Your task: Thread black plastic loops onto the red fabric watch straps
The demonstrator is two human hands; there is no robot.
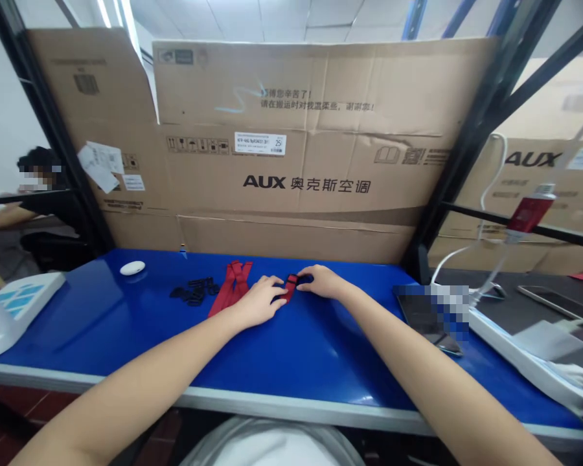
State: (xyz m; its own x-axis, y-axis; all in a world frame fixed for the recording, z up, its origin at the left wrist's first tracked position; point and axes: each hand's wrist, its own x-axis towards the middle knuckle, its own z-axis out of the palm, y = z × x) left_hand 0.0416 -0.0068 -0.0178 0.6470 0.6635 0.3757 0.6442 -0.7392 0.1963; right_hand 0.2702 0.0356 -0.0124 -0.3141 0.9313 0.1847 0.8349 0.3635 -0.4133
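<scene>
In the middle of the blue tabletop, a short red webbing strap (290, 288) with a black buckle on it lies between my two hands. My left hand (258, 304) has its fingers and thumb closed around the strap's lower left side. From the right, my right hand (323, 283) pinches a black plastic buckle piece (302, 280) at the strap's upper end; its fingertips partly cover that piece. Just left of my left hand lies a bundle of red straps (230, 285), partly hidden by my forearm. Beside the bundle sits a loose pile of black plastic buckles (194, 291).
A white oval object (133, 268) and a white device (24, 310) are at the left. On the right lie a dark phone (425, 317) and a white power strip (519, 356) with cables. Cardboard (291, 226) walls the back. A person (53, 194) sits beyond the left frame.
</scene>
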